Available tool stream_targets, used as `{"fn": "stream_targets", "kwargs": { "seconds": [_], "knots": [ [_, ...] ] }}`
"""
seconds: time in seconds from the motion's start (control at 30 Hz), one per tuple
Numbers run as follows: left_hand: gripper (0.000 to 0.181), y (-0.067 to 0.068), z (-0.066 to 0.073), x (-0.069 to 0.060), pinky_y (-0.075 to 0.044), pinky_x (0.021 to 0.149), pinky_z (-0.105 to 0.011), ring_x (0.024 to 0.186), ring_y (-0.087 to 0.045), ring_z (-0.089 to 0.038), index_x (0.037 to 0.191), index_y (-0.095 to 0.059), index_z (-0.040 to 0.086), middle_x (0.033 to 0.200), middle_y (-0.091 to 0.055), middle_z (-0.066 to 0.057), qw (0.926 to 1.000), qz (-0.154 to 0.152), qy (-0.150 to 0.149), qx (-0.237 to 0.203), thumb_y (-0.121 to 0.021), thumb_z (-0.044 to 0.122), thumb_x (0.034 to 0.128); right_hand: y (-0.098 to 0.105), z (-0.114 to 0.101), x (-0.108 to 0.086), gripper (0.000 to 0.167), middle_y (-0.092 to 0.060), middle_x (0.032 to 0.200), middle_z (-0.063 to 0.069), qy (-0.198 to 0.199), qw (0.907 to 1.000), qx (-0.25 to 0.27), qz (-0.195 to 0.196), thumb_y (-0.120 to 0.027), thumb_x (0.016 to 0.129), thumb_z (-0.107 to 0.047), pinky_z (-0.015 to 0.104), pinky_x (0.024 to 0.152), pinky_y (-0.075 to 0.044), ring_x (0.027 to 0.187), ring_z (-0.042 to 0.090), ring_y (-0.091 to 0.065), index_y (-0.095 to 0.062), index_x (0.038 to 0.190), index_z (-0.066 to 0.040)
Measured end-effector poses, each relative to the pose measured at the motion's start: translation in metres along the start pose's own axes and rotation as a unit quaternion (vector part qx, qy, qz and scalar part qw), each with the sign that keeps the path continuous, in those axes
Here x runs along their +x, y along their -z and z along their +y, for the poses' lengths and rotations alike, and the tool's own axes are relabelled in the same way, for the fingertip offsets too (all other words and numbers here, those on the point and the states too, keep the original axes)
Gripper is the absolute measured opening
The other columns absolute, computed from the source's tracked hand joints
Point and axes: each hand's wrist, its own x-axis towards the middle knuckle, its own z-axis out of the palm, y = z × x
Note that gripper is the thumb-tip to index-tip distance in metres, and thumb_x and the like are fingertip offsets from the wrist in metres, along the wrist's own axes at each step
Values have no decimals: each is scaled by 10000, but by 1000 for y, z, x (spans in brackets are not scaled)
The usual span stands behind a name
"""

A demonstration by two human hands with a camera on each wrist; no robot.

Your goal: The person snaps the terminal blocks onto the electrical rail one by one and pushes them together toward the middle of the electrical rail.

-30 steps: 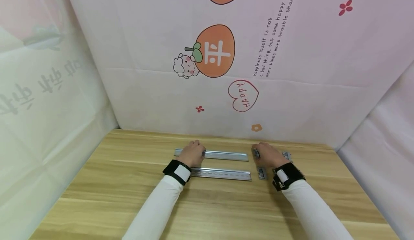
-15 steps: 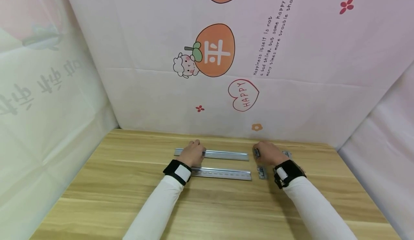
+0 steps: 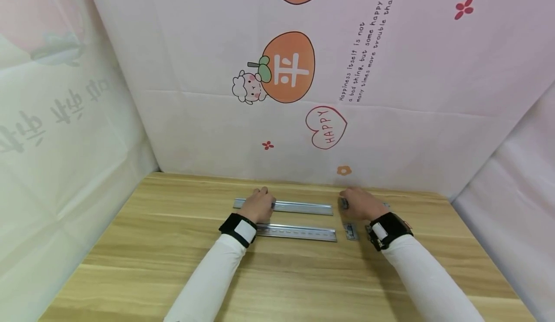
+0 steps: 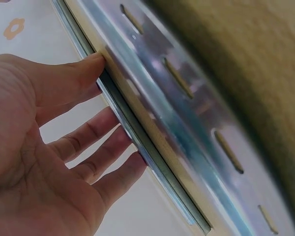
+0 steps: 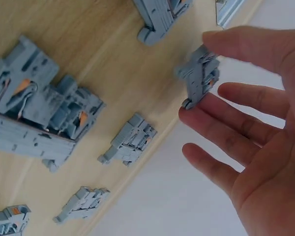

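My left hand grips the far metal DIN rail. In the left wrist view, the thumb lies on one side of that rail and the fingertips touch the other. A slotted DIN rail lies nearer me, parallel to it, its left end hidden by my left wrist. Just past the far rail's right end, my right hand pinches a grey terminal block between thumb and fingers. Whether the block touches the table cannot be told.
Several more grey terminal blocks lie on the wooden table, such as one block beside the near rail's right end and another block in the right wrist view. A printed white cloth stands behind the table's back edge.
My right hand and wrist have shifted slightly right, with the terminal block still between the fingers. The left hand and both rails stay in place.
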Motion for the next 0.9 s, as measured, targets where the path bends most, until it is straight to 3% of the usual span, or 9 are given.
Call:
{"fn": "stream_targets", "kwargs": {
  "seconds": [0.33,0.57,0.9],
  "knots": [
    [167,-1,-3,1,-524,908,-407,1129,-524,-302,1113,-736,90,1231,-575,-140,10000,-8,-11,10,-704,140,958,3,-10,5,444,-688,1015,153,119,9992,139,359,-832,811,-170,417,750,-531,868,242,-622,-683,1143,86],
    [215,1,-1,-1,-525,917,-417,1148,-521,-313,1164,-733,81,1244,-572,-148,10000,-16,-11,-24,-701,135,959,4,-18,6,192,-614,823,37,329,9979,241,510,-812,818,-165,344,637,-447,702,174,-508,-678,866,-37],
    [184,4,1,-4,-535,896,-430,1130,-525,-314,1128,-742,81,1220,-579,-143,10000,13,-34,-60,-704,124,953,8,-36,11,434,-632,938,65,458,9960,489,595,-835,774,-172,331,684,-494,768,166,-542,-683,1119,43]
  ]
}}
